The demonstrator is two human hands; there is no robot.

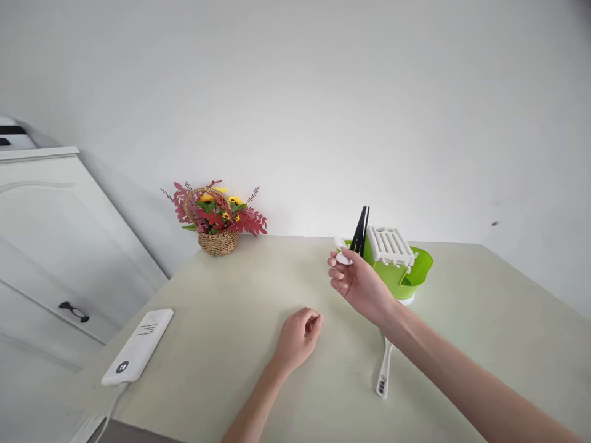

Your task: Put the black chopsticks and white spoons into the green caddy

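Note:
My right hand (357,283) is raised beside the utensil holder, with thumb and fingers closed on a small white spoon (344,257); part of it is hidden by the fingers. My left hand (298,338) rests on the table, fingers curled in and nothing visible in them. The green utensil holder (392,277) has a slotted white rack (391,245) on top and a scooped tray at its right side. Black chopsticks (360,231) stand upright in it, behind my right hand. A white utensil handle (383,372) lies under my right forearm; its far end is hidden.
A wicker basket of artificial flowers (218,243) stands at the back left, near the wall. At the left edge of the table (221,369) lies a white power-bank-like device (138,347) with a cable. A white cabinet (41,234) is on the left.

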